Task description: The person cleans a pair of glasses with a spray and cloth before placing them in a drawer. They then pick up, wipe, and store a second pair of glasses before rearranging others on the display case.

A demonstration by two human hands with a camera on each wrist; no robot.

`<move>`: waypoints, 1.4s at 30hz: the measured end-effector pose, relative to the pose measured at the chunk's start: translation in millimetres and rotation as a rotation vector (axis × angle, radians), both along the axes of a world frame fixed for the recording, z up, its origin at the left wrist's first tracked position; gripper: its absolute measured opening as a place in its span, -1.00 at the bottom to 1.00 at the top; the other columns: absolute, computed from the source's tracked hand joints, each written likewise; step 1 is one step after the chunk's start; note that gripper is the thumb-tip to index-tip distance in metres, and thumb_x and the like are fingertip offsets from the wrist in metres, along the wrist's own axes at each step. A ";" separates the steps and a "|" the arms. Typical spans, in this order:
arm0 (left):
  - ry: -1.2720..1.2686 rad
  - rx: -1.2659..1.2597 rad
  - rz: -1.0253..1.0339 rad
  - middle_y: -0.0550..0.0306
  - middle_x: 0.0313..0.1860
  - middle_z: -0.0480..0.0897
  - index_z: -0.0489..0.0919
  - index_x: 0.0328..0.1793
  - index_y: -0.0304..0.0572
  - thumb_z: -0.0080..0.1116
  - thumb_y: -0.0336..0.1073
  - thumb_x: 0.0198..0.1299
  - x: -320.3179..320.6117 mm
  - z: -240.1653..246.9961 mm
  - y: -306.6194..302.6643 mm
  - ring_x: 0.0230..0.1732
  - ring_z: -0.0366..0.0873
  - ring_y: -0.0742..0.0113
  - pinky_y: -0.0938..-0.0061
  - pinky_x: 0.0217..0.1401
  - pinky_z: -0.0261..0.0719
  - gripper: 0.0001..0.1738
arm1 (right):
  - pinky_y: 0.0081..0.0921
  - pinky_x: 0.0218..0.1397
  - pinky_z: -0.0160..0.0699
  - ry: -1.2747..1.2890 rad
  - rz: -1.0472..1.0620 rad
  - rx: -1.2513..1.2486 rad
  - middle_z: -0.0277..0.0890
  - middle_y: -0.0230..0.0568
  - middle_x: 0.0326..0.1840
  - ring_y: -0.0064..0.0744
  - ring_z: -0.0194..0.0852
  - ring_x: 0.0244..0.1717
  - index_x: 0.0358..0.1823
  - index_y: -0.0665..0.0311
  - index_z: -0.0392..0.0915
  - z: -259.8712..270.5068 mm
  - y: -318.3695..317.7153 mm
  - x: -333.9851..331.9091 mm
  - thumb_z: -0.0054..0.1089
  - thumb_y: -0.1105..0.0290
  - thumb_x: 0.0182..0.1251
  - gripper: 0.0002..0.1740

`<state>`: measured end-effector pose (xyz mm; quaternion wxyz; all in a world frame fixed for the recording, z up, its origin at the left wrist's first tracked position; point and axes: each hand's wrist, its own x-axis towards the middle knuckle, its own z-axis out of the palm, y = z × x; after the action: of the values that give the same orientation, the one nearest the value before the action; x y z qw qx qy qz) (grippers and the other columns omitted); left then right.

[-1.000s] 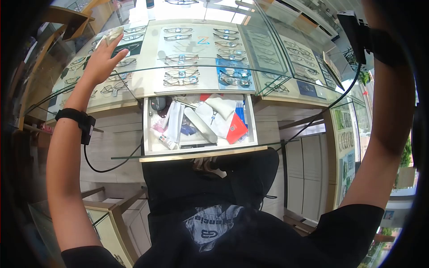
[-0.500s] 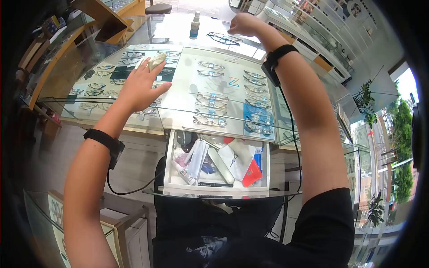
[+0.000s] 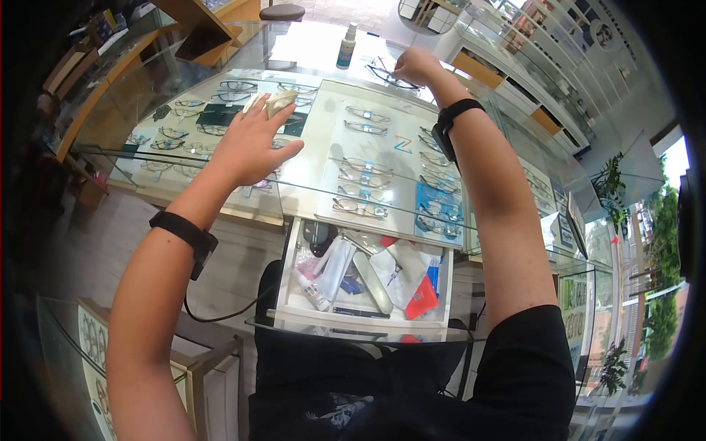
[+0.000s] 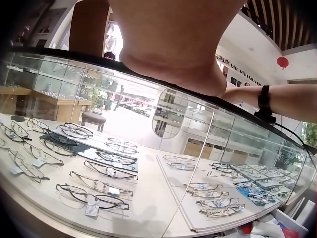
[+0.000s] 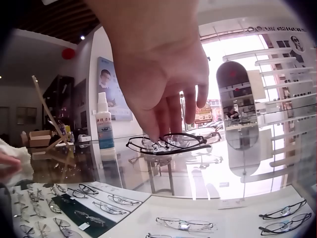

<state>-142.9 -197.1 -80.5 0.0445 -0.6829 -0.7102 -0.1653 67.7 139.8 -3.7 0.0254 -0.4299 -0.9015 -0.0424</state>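
My right hand (image 3: 419,67) reaches to the far part of the glass counter top, where its thumb and fingertips pinch a dark-framed pair of eyeglasses (image 5: 173,150) near the bridge. In the right wrist view the eyeglasses sit low over the glass, temples folded. Left of them stands a white spray bottle (image 3: 346,48) with a blue label. My left hand (image 3: 254,151) lies on the glass with its fingers spread and thumb held out. A pale cloth (image 3: 282,101) shows at its fingertips; in the left wrist view the palm hides the cloth.
Rows of eyeglasses (image 3: 364,184) lie on trays beneath the glass. Close to my body an open drawer (image 3: 294,305) holds a long pale case (image 3: 373,285), papers and a red packet (image 3: 422,298). A stool (image 3: 282,12) stands beyond the counter.
My right hand has come from high at the right side to the eyeglasses on the counter and now pinches them. The head view has tilted up and shifted; my left hand stays on the cloth.
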 end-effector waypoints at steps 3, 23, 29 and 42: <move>-0.004 0.022 -0.025 -0.25 0.67 0.30 0.34 0.69 -0.01 0.06 0.27 0.42 0.4 1.1 -1.5 0.77 0.01 -0.15 0.06 0.73 0.01 -0.15 | -0.28 0.06 0.68 0.037 0.036 -0.022 0.82 -0.15 -0.13 -0.13 0.77 -0.07 -0.12 0.11 0.87 0.0 -10.7 5.9 0.50 0.17 0.15 -0.70; 0.082 -0.021 0.030 -0.27 0.66 0.31 0.25 0.75 0.13 -0.09 0.41 0.42 -5.5 -6.3 6.8 0.76 0.05 -0.11 0.05 0.74 0.03 -0.09 | -0.17 0.03 0.69 0.010 0.657 -0.321 0.71 -0.08 -0.23 0.00 0.73 -0.08 -0.31 0.28 0.72 35.4 -330.0 97.4 0.25 0.44 0.28 -0.90; 0.076 0.006 0.020 -0.32 0.62 0.34 0.25 0.75 0.19 -0.06 0.37 0.44 -4.8 -9.2 5.7 0.74 0.06 -0.19 0.06 0.73 0.04 -0.14 | -0.15 -0.03 0.74 -0.085 0.547 -0.223 0.63 -0.08 -0.10 -0.02 0.70 -0.05 -0.24 0.38 0.66 -53.4 -316.2 117.3 0.16 0.53 0.26 -0.87; 0.064 0.013 0.033 -0.32 0.68 0.25 0.26 0.74 0.12 -0.05 0.35 0.45 -0.5 -5.8 2.1 0.77 0.01 -0.15 0.06 0.75 -0.03 -0.14 | -0.16 -0.08 0.73 0.217 0.415 0.161 0.51 -0.09 -0.17 -0.01 0.62 -0.12 -0.28 0.33 0.54 -139.7 -232.3 85.5 0.17 0.55 0.22 -0.94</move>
<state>-143.4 -195.1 -86.3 0.0744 -0.6757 -0.7185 -0.1474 153.2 -92.4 -143.4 0.1644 -0.2342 -0.9562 -0.0614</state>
